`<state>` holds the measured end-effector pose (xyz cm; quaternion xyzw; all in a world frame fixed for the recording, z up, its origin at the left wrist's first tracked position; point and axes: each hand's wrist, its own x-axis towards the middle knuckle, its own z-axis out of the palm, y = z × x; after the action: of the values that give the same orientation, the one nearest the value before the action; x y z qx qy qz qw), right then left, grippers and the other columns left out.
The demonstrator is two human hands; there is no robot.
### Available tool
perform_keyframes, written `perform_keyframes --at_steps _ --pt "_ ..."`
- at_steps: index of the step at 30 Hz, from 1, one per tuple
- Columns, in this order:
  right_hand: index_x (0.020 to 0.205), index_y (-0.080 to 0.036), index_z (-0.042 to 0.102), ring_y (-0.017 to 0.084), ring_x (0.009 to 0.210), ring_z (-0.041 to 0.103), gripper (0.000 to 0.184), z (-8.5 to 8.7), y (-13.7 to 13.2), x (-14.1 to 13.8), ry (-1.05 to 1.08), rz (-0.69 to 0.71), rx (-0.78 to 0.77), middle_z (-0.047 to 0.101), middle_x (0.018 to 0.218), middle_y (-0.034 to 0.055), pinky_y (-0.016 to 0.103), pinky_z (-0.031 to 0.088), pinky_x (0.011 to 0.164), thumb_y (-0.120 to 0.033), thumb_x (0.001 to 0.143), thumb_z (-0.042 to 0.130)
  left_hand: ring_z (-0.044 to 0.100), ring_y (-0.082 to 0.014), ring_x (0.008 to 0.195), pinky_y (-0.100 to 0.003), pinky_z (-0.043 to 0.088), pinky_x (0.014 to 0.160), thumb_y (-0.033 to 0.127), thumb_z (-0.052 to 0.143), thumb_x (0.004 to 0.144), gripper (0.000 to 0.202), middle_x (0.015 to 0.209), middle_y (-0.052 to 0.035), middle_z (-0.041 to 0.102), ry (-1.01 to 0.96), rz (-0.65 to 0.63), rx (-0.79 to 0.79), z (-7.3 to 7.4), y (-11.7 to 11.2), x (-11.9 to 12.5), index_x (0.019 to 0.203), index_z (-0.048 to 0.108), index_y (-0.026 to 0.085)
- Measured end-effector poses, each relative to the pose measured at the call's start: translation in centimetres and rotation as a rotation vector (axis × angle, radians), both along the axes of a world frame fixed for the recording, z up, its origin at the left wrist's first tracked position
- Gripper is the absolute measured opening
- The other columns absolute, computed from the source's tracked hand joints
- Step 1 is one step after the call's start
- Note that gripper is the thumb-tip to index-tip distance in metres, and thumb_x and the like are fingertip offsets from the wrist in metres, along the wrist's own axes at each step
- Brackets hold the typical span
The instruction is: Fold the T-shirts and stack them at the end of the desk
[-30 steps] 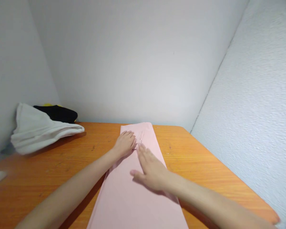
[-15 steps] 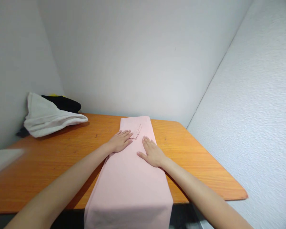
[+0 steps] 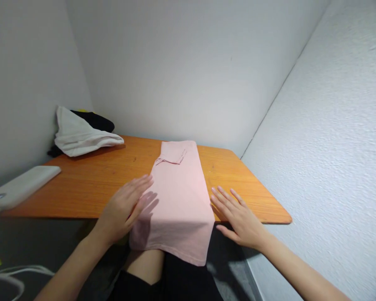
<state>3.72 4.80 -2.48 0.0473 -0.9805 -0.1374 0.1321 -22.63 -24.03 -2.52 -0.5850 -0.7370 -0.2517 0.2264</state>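
A long, folded pink garment (image 3: pixel 178 192) lies down the middle of the wooden table (image 3: pixel 247 184), its near end draped over the front edge. Toward its far end a small folded flap with creases shows. My left hand (image 3: pixel 125 205), fingers stretched out, hovers at the garment's left side and casts a shadow on it. Off the right side, above the table's front edge, my right hand (image 3: pixel 236 215) is spread with the thumb apart. Neither hand grips the cloth.
A white cloth (image 3: pixel 81 136) and a black item (image 3: pixel 97 122) are piled at the back left. A white flat device (image 3: pixel 25 188) lies at the left edge. White cables (image 3: pixel 25 269) hang below. Walls (image 3: pixel 163 71) close in the back and right.
Both hands have drawn back from the garment's far part toward its near end and moved apart. The view has tilted down, showing the hanging hem and my lap.
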Motion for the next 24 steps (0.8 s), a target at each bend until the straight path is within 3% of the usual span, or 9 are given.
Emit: perform_keyframes --at_steps 2,5,8,12,19,24 --pt "0.153 -0.015 0.020 0.027 0.146 0.014 0.072 -1.3 0.3 2.5 0.006 -0.011 0.066 0.019 0.158 0.0085 0.050 0.016 0.119 -0.035 0.091 0.050 0.036 -0.0190 0.140 -0.037 0.027 0.118 0.025 0.045 0.095 0.052 0.151 -0.0041 0.042 0.098 -0.028 -0.090 -1.5 -3.6 0.0 0.146 0.038 0.022" --pt "0.152 -0.012 0.022 0.026 0.145 0.019 0.067 -3.4 0.6 3.2 0.070 -0.044 0.136 0.025 0.156 0.0101 0.049 0.020 0.119 -0.026 0.091 0.048 0.033 -0.0200 0.142 -0.037 0.020 0.120 0.021 0.047 0.091 0.061 0.154 -0.0016 0.037 0.246 -0.064 -0.263 -3.1 -5.8 -0.7 0.150 0.032 0.025" --pt "0.150 -0.011 0.028 0.024 0.144 0.023 0.059 -4.9 0.3 1.6 0.102 -0.027 0.181 0.028 0.155 0.0097 0.047 0.025 0.118 -0.015 0.093 0.042 0.030 -0.0184 0.143 -0.038 0.017 0.121 0.012 0.041 0.090 0.065 0.155 0.0005 0.034 0.279 -0.069 -0.352 -3.7 -5.4 -1.4 0.151 0.027 0.028" --pt "0.146 -0.011 0.038 0.024 0.141 0.031 0.053 -5.6 -0.6 -0.8 0.125 0.041 0.216 0.036 0.152 0.0110 0.043 0.035 0.114 -0.004 0.093 0.035 0.030 -0.0151 0.143 -0.037 0.013 0.121 0.005 0.034 0.091 0.064 0.155 0.0020 0.035 0.376 -0.071 -0.323 -4.1 -3.6 -1.7 0.150 0.029 0.031" --pt "0.142 -0.013 0.044 0.028 0.140 0.033 0.047 -5.8 -1.4 -1.5 0.198 0.106 0.250 0.038 0.150 0.0110 0.044 0.040 0.111 -0.008 0.095 0.041 0.034 -0.0165 0.141 -0.035 0.015 0.121 0.009 0.036 0.095 0.053 0.150 -0.0007 0.043 0.545 -0.096 -0.210 -5.1 -2.2 -1.7 0.145 0.040 0.026" --pt "0.143 -0.028 0.042 0.029 0.139 0.034 0.052 -5.8 -1.8 -1.3 0.192 0.216 0.243 0.035 0.152 0.0100 0.045 0.040 0.110 -0.016 0.094 0.055 0.034 -0.0187 0.141 -0.038 0.019 0.121 0.005 0.041 0.094 0.055 0.151 -0.0010 0.041 0.597 -0.190 -0.233 -5.2 -3.1 -1.2 0.144 0.041 0.028"
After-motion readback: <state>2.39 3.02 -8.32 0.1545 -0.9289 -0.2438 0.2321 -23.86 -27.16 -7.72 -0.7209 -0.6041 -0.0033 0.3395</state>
